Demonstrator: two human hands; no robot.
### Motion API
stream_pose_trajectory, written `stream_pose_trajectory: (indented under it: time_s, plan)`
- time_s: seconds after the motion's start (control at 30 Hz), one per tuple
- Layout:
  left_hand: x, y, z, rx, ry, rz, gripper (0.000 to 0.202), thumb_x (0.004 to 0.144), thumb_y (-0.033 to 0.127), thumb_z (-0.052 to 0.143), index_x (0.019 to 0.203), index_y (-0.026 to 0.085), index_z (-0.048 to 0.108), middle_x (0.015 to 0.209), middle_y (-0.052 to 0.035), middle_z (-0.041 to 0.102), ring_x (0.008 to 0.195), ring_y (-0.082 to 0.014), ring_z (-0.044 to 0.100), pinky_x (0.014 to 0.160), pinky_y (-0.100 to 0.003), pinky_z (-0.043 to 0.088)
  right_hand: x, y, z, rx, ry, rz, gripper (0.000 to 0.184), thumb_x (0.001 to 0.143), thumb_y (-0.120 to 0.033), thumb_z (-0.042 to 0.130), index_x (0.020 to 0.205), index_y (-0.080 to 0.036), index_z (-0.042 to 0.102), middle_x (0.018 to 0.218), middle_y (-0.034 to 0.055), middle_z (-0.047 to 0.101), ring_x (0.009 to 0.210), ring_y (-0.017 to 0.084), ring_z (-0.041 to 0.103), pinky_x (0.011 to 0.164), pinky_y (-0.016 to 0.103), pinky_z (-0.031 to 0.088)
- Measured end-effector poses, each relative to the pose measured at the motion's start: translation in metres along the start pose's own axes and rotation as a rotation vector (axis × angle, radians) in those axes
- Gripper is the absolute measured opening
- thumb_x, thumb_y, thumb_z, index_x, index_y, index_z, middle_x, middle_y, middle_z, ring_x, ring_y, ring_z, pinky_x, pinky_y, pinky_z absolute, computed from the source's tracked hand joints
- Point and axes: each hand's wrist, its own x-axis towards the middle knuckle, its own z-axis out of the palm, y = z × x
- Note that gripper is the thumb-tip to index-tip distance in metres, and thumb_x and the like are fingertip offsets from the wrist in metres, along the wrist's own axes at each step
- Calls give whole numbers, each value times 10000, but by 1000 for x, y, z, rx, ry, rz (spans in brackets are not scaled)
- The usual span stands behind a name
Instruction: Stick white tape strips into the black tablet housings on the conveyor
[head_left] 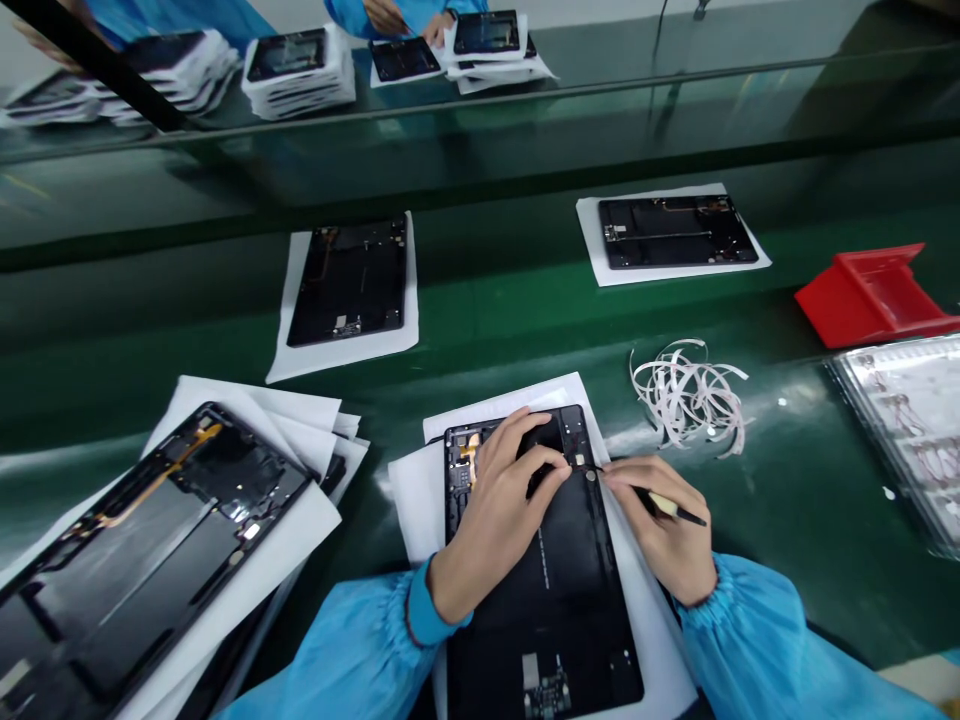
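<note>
A black tablet housing (540,590) lies face down on white paper sheets (416,500) directly in front of me, its internal parts and a small flex cable showing at the far end. My left hand (499,500) rests on the housing's upper part, fingers spread and holding nothing. My right hand (664,520) grips a slim black-and-cream pen-like tool (670,506) and has its fingertips at the housing's right edge, beside a small round metal part (591,476). Another black tablet housing (142,540) lies on a paper-interleaved stack to my left.
Two more tablet housings (349,282) lie on paper on the green conveyor belt (480,320). To the right are white ribbon strips (688,395), a red plastic tray (874,297) and a clear tray (907,430). Blue-sleeved hands and stacked tablets appear beyond a glossy shelf.
</note>
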Motion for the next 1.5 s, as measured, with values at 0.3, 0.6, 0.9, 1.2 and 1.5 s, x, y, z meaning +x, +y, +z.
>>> stream_pose_trajectory:
  time_s: [0.3,0.6,0.9,1.2,1.5]
  plan:
    - [-4,1,3,26,-2,3,114,984,211,513,937,255,606,1347,-39,531,1421,-267,316,1129,-549,318,1,1,1,4,24,5,221,859,-34,645,885,-237,729,884,8,732,835,147,701,781,267,561]
    - [-4,2,3,73,-14,25,109,984,206,505,936,240,596,1350,-53,528,1421,-275,322,1122,-523,334,0,1,3,21,46,24,211,854,-44,657,875,-240,735,873,5,737,823,143,699,780,265,565]
    - [0,5,1,33,-13,-46,100,918,180,595,868,250,646,1354,-38,538,1390,-298,371,1111,-564,328,8,3,5,60,2,111,134,816,-119,736,817,-251,757,833,-12,779,782,170,735,758,276,591]
    - [3,7,0,14,-20,-67,108,900,163,611,846,242,660,1359,-47,538,1384,-309,383,1111,-577,329,16,6,-4,44,-85,165,47,830,-204,736,812,-239,763,842,24,778,811,208,724,771,346,593]
    - [4,11,-1,12,-12,-99,101,874,152,636,819,237,648,1330,-42,567,1355,-314,419,1088,-567,340,16,5,-13,-3,-76,180,55,825,-208,736,795,-240,769,818,13,784,772,203,743,738,319,616]
